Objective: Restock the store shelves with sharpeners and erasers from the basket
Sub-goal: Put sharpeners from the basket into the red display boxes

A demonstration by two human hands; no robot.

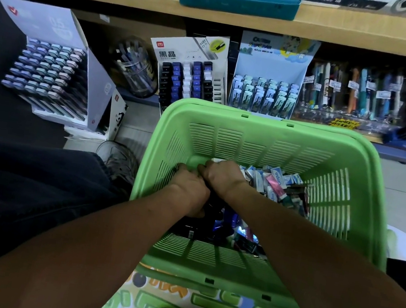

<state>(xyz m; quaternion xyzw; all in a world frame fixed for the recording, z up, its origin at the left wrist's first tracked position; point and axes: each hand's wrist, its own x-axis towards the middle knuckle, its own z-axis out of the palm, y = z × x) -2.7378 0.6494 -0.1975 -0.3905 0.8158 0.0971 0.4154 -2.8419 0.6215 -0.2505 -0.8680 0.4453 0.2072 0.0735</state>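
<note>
The shelves (pixel 246 18) run across the far side, stocked with pen displays. Near them sits the green basket (pixel 268 127). Both hands reach into its left part: the left hand (pixel 188 189) and right hand (pixel 222 176) touch, fingers curled down among the stock; what they hold, I cannot tell. Boxed erasers (pixel 272 184) are heaped at the right: probably light, stiff, easily pinched by their long sides.

Stationery shop, wooden shelves (pixel 219 16), pen display boxes (pixel 191 71), price-tagged pens (pixel 351 95)
</note>
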